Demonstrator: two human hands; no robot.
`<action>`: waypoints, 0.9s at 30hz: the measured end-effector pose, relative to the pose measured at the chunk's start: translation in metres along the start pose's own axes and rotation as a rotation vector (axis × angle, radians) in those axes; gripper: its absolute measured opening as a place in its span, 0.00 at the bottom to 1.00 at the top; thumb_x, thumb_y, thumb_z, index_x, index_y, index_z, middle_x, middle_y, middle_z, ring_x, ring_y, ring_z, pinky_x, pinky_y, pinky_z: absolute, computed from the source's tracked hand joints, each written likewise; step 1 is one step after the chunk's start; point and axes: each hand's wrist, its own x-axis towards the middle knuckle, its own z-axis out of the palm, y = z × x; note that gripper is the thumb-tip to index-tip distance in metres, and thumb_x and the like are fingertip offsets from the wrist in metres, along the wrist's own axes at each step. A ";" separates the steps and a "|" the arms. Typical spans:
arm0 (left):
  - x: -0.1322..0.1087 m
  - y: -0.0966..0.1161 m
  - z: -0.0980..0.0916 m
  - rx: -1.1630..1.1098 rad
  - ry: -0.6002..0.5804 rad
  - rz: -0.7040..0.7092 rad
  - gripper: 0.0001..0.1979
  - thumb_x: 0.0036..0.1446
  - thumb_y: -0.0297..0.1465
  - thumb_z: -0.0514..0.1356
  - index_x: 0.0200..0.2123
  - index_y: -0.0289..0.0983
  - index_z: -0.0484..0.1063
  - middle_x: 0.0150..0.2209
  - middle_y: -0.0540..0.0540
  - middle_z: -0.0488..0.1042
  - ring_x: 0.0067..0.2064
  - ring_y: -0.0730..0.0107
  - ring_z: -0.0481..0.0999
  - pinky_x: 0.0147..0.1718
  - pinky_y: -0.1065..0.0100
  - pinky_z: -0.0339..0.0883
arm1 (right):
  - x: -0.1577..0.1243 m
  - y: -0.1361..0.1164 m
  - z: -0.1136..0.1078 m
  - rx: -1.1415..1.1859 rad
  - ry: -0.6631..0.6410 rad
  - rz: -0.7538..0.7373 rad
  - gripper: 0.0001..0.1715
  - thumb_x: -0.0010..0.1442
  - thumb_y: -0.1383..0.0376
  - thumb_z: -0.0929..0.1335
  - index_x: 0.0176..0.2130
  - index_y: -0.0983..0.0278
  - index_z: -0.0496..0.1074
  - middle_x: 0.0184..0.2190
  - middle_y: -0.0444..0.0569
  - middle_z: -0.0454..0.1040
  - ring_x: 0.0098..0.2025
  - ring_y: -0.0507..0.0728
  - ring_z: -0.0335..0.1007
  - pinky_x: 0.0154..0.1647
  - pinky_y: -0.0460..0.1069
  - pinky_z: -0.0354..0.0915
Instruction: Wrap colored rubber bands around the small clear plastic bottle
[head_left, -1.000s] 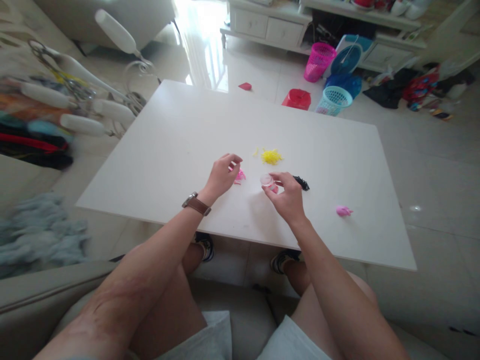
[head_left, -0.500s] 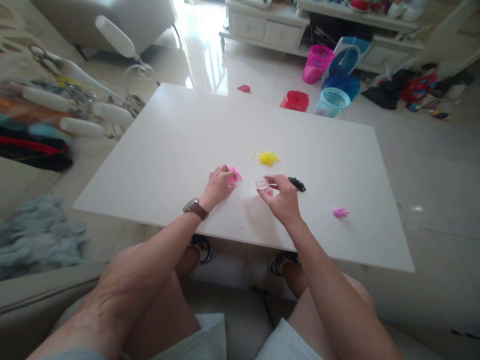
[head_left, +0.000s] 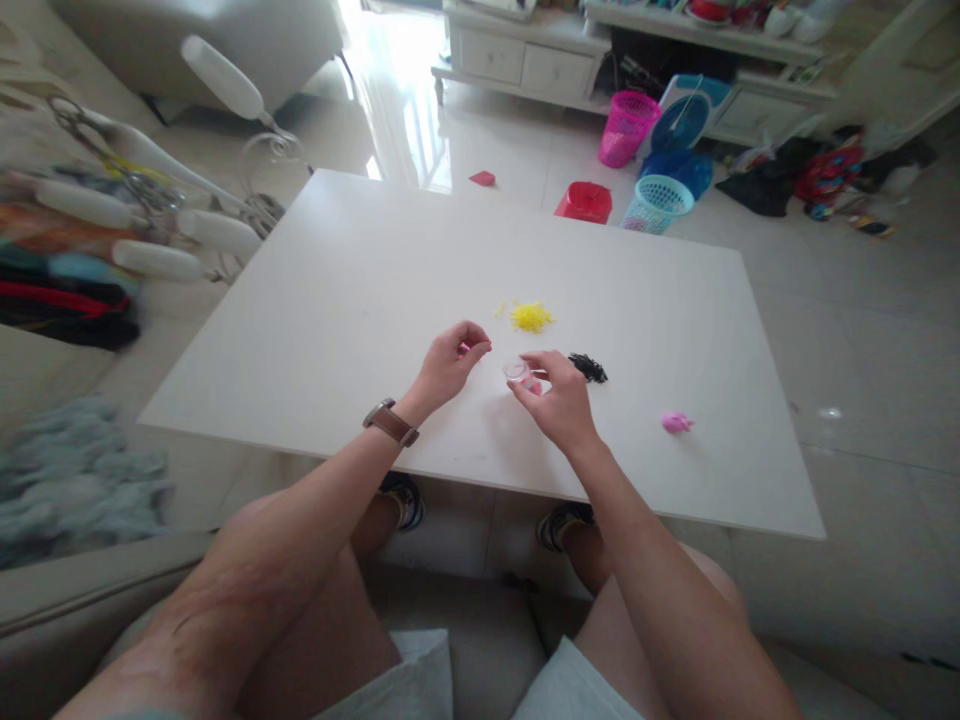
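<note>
My right hand (head_left: 555,398) grips a small clear jar (head_left: 516,371), tilted toward the left, with pinkish bits showing inside it. Across from the jar's mouth, my left hand (head_left: 448,362), with a brown-strapped watch on the wrist, is raised a little with thumb and finger pinched together. A tiny reddish speck shows at those fingertips, too small to name. Pink bits (head_left: 464,349) peek out behind the left fingers, mostly hidden by the hand. Beyond both hands lies a pile of thin yellow pieces (head_left: 531,317). A pile of black pieces (head_left: 589,368) is just right of my right hand.
A small pink object (head_left: 676,422) lies on the right part of the white table (head_left: 300,300). Past the far edge stand a red stool or bin (head_left: 586,202), a light blue basket (head_left: 658,204) and a pink basket (head_left: 627,130). A metal rack with white padded arms (head_left: 221,75) is at left.
My left hand has lifted from the pink pile and shifted slightly right toward the jar, its fingers now pinched. My right hand keeps holding the jar in nearly the same place.
</note>
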 end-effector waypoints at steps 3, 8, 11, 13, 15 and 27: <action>-0.003 0.015 0.009 -0.202 0.040 0.067 0.10 0.61 0.33 0.64 0.45 0.37 0.77 0.35 0.47 0.79 0.37 0.70 0.77 0.36 0.68 0.70 | 0.001 0.000 0.003 0.001 -0.012 0.001 0.15 0.58 0.65 0.73 0.46 0.60 0.75 0.43 0.50 0.76 0.44 0.60 0.76 0.47 0.57 0.76; -0.014 0.029 0.016 -0.120 -0.047 0.171 0.06 0.62 0.32 0.64 0.40 0.37 0.80 0.36 0.45 0.81 0.38 0.69 0.78 0.40 0.66 0.72 | 0.003 -0.001 0.008 0.004 -0.016 0.009 0.12 0.60 0.64 0.72 0.46 0.59 0.75 0.41 0.49 0.75 0.44 0.60 0.76 0.47 0.56 0.76; -0.016 0.031 0.013 -0.016 -0.069 0.274 0.04 0.61 0.29 0.65 0.38 0.38 0.81 0.37 0.45 0.80 0.38 0.69 0.77 0.38 0.67 0.72 | 0.003 -0.001 0.010 0.004 -0.021 0.012 0.11 0.61 0.62 0.72 0.45 0.59 0.75 0.41 0.49 0.75 0.44 0.60 0.75 0.47 0.56 0.76; -0.016 0.032 0.010 0.023 -0.048 0.300 0.04 0.60 0.28 0.65 0.37 0.38 0.81 0.36 0.45 0.79 0.38 0.70 0.76 0.37 0.68 0.71 | 0.003 -0.001 0.010 0.002 -0.024 0.011 0.12 0.61 0.62 0.72 0.46 0.59 0.75 0.41 0.49 0.75 0.44 0.60 0.75 0.47 0.56 0.76; -0.015 0.033 0.006 0.044 -0.038 0.292 0.04 0.60 0.28 0.65 0.36 0.38 0.81 0.35 0.45 0.79 0.38 0.69 0.76 0.36 0.68 0.71 | 0.003 -0.002 0.011 -0.001 -0.028 0.009 0.13 0.60 0.63 0.72 0.46 0.60 0.75 0.41 0.50 0.75 0.44 0.60 0.76 0.46 0.56 0.76; -0.016 0.038 -0.003 0.129 -0.141 0.257 0.05 0.59 0.30 0.66 0.38 0.39 0.83 0.36 0.46 0.78 0.36 0.71 0.75 0.37 0.68 0.70 | 0.000 -0.003 0.008 0.019 -0.020 0.015 0.12 0.60 0.63 0.72 0.46 0.60 0.75 0.41 0.50 0.76 0.43 0.60 0.77 0.46 0.56 0.77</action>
